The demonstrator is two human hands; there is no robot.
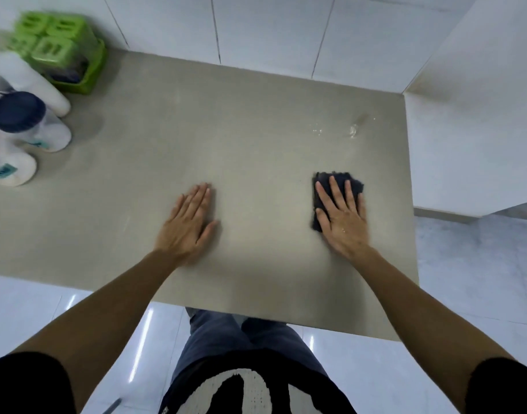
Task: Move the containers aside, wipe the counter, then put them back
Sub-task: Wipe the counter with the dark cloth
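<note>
My right hand (342, 218) lies flat, fingers spread, pressing a dark folded cloth (322, 180) onto the beige counter (256, 144) at the right. My left hand (189, 222) rests flat on the bare counter near the middle, holding nothing. The containers stand together at the far left: a green basket with green-lidded boxes (62, 52), a tall white bottle (32, 82), a clear jar with a dark blue lid (23, 115) and a white bottle with a teal label (8, 168).
Water drops (353, 130) glisten on the counter at the back right. White tiled wall (256, 31) runs behind, and a white wall block (480, 115) bounds the right side. The counter's front edge (256, 312) is just before my legs, with glossy floor below.
</note>
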